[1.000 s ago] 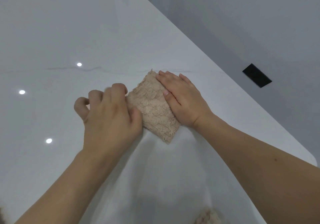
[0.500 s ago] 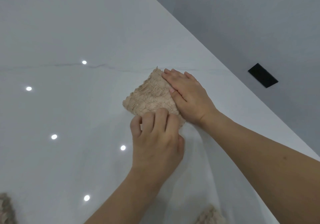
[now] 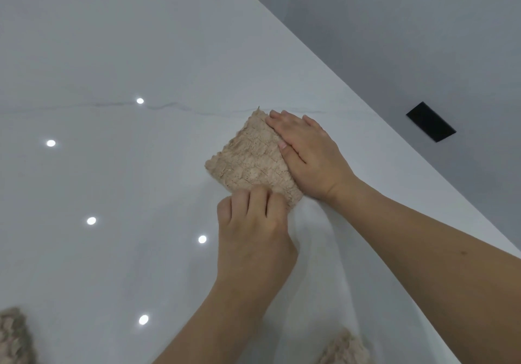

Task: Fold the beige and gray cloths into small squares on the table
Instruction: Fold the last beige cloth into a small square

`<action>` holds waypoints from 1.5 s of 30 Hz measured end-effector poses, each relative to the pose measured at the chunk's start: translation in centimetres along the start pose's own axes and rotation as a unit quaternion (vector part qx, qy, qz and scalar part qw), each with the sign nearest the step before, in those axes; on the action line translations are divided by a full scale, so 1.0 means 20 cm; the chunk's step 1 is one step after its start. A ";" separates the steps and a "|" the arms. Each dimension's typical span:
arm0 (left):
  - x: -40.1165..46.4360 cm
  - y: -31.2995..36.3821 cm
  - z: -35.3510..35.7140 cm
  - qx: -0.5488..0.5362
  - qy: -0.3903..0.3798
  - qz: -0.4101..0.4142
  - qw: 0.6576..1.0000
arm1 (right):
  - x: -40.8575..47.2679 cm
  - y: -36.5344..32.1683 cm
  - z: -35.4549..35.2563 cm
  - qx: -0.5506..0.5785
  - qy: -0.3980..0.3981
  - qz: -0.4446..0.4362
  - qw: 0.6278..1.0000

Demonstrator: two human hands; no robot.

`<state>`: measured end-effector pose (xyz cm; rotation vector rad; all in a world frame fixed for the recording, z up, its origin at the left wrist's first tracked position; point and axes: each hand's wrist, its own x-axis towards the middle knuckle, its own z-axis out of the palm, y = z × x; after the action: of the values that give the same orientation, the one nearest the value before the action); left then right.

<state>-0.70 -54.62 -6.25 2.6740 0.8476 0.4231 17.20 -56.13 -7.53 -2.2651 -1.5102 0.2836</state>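
Both hands (flat right hand (image 3: pixel 307 155), curled left hand (image 3: pixel 253 222)) press folded beige cloth (image 3: pixel 251 160).

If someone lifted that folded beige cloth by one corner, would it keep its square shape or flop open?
Probably flop open: the beige cloth looks soft and nubbly, and the right hand lies flat on it while the left hand presses its near edge. It seems light for its size. On the glossy table it may slide when pushed.
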 end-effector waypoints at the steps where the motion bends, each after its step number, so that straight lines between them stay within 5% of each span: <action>1: -0.01 -0.01 -0.03 -0.020 -0.019 0.000 1.000 | 0.00 0.00 0.00 -0.001 -0.001 0.000 1.000; 6: 0.05 -0.08 -0.07 -0.106 -0.048 -0.059 0.992 | 0.00 0.00 0.00 -0.006 0.001 0.001 1.000; 13: 0.07 -0.12 -0.03 -0.095 -0.104 -0.027 0.990 | 0.00 0.00 -0.01 0.002 -0.001 0.002 1.000; 19: 0.05 -0.13 -0.19 -0.130 -0.263 -0.037 0.955 | 0.00 -0.01 0.00 -0.004 -0.003 0.003 1.000; 22: 0.13 -0.08 -0.22 -0.213 -0.095 -0.161 0.959 | 0.00 -0.01 0.00 -0.007 0.000 0.006 1.000; 25: 0.24 -0.13 -0.13 -0.054 0.027 -0.146 0.987 | 0.00 -0.01 -0.01 -0.003 -0.002 0.003 1.000; 30: 0.19 -0.24 0.01 0.074 -0.070 -0.137 0.985 | -0.01 -0.02 0.00 -0.007 0.021 0.035 0.999; 35: 0.20 -0.24 -0.01 0.066 -0.009 -0.108 0.992 | -0.03 -0.05 0.01 -0.084 0.161 0.120 0.976; 38: 0.28 -0.23 -0.03 0.040 0.017 -0.129 0.991 | -0.03 -0.07 0.01 -0.109 0.169 0.161 0.966; 42: 0.54 -0.20 -0.10 -0.016 -0.109 -0.245 0.963 | -0.01 -0.07 0.00 -0.100 0.158 0.189 0.964; 45: 0.64 -0.19 -0.12 -0.040 -0.179 -0.233 0.955 | -0.01 -0.06 0.00 -0.116 0.156 0.180 0.964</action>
<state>6.51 -43.60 -3.08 2.2675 1.2567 -0.1328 16.07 -55.99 -7.11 -2.6155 -1.0121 -0.1567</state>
